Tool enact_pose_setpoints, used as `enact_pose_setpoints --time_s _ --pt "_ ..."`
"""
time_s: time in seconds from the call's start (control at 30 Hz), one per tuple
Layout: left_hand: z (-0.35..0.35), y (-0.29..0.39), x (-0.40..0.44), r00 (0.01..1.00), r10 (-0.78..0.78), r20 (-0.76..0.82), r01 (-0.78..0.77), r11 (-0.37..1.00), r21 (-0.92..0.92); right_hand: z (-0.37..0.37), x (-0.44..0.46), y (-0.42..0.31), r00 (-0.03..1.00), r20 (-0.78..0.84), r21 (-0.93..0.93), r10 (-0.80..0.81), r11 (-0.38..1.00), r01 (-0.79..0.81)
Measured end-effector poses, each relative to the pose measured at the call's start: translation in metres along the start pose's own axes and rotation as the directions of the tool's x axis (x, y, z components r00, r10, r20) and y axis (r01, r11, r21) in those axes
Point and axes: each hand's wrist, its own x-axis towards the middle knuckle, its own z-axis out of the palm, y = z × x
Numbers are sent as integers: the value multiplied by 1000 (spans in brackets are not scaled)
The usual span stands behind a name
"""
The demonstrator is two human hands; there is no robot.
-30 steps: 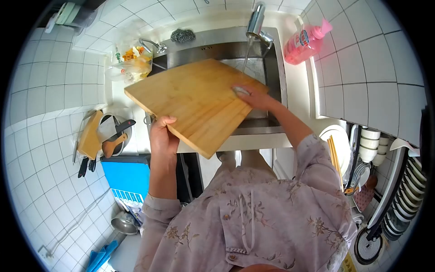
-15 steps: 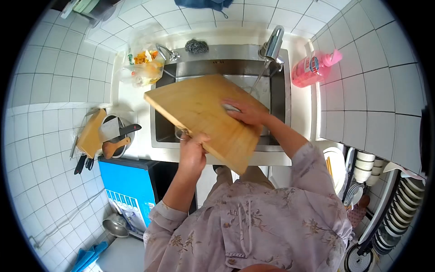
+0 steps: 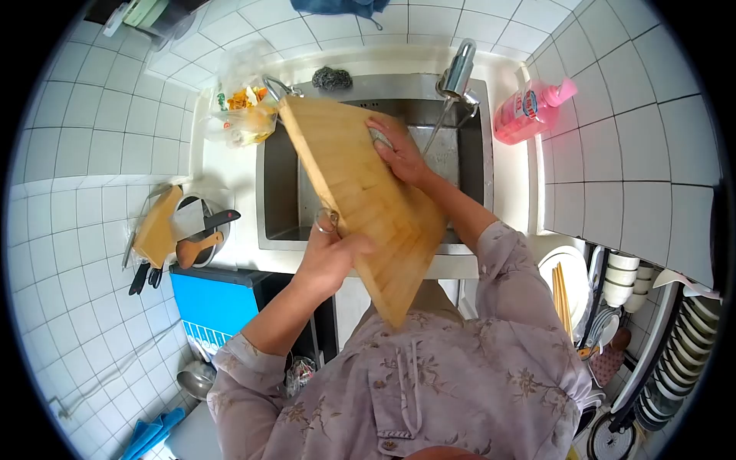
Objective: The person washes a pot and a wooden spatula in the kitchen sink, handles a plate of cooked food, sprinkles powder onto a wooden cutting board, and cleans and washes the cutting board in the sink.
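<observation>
A wooden cutting board [image 3: 360, 184] is held tilted over the steel sink [image 3: 277, 218], its lower corner reaching past the counter's front edge. My left hand [image 3: 331, 257] grips its left edge beside a metal ring [image 3: 327, 220], thumb on the board's face. Pressed against the upper right of the board, my right hand [image 3: 400, 153] is closed on a small grey scrubbing pad [image 3: 380, 138], which is partly covered by the fingers. Water runs from the faucet [image 3: 460, 69] into the sink, to the right of the board.
A pink soap bottle [image 3: 529, 113] stands right of the sink. A dark steel-wool scrubber [image 3: 332, 78] and a bag of food scraps [image 3: 249, 115] lie behind and left. Knives and a wooden block [image 3: 157, 226] are at far left; white bowls [image 3: 619, 276] and racked plates [image 3: 686, 345] at right.
The board has turned to a steeper angle, its lower corner now nearer my body. My right hand has slid with the pad toward the board's upper edge. My left hand still holds the left edge.
</observation>
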Motion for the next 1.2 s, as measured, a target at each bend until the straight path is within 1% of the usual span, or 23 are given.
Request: enact_pose_setpoints --time_s 0.03,0.1,0.13,0.17,0.2,0.23,0.3,0.37,0.43,0.53,0.57,0.63,0.67,0.73,0.8,0.87,0.97,1.03,1.07,1.1,1.13,1.17,1.2 --pt "1 0 -3 1000 -2 6 2 1000 4 -2 -2 8 1000 -7 -3 2 1000 -2" --pt "1 -2 -13 996 31 -87 -31 1000 4 -4 3 52 946 -24 124 322 940 -317" --pt "2 -2 -18 992 51 -118 -53 999 -14 -6 1 93 947 -27 134 320 940 -314" --pt "4 -3 -23 991 49 -123 -50 999 -5 -9 -4 143 858 3 200 513 841 -503" --pt "5 -2 -27 987 60 -148 -73 994 -87 -9 -7 167 731 46 257 681 699 -667" --pt "5 -2 -30 983 67 -172 -96 981 -168 -6 -11 158 729 46 265 683 695 -668" --pt "1 0 -27 979 82 -187 -113 981 -159 -6 -22 104 858 -58 -84 511 853 -514" --pt "-13 -1 -20 959 57 -278 -119 971 -209 -12 -38 25 881 179 -240 438 888 -392" --pt "-35 -5 -10 962 101 -254 -171 947 -271 -10 -71 -17 931 226 -64 285 958 -278" --pt "-53 -10 -12 942 129 -311 -229 922 -312 -28 -112 -17 946 213 -118 243 968 -221" --pt "-55 -13 -14 946 126 -300 -224 921 -320 -36 -121 -12 946 208 -131 249 965 -226" --pt "-59 -16 -19 913 166 -372 -284 914 -289 -49 -133 3 804 126 -208 581 808 -552" --pt "-63 -18 -21 907 175 -384 -292 918 -270 -52 -133 14 805 126 -213 580 809 -549" --pt "-72 -17 -27 900 178 -397 -314 898 -309 -59 -119 38 656 -239 -332 716 575 -748" --pt "-77 -15 -36 902 176 -394 -337 858 -389 -85 -94 61 631 -364 -68 685 656 -752" --pt "-80 -16 -42 896 169 -410 -340 856 -390 -108 -67 56 729 -583 -335 359 711 -618" --pt "-84 -20 -48 883 171 -438 -353 856 -378 -132 -24 20 785 -501 -401 365 706 -584" --pt "-87 -25 -51 874 178 -453 -361 861 -358 -135 -6 18 822 -382 -498 423 654 -569" --pt "-87 -28 -52 864 178 -471 -369 861 -351 -134 -2 16 826 -377 -545 419 621 -563" --pt "-88 -31 -54 853 176 -491 -375 861 -343 -131 -3 17 830 -368 -549 419 622 -558" --pt "-88 -32 -56 850 174 -497 -378 859 -346 -128 -5 19 734 -398 -240 551 709 -663" --pt "-89 -33 -58 857 163 -489 -370 855 -364 -125 -7 19 630 -371 96 682 703 -705" --pt "-90 -35 -61 864 150 -481 -360 852 -381 -121 -11 18 631 -365 93 685 701 -707"
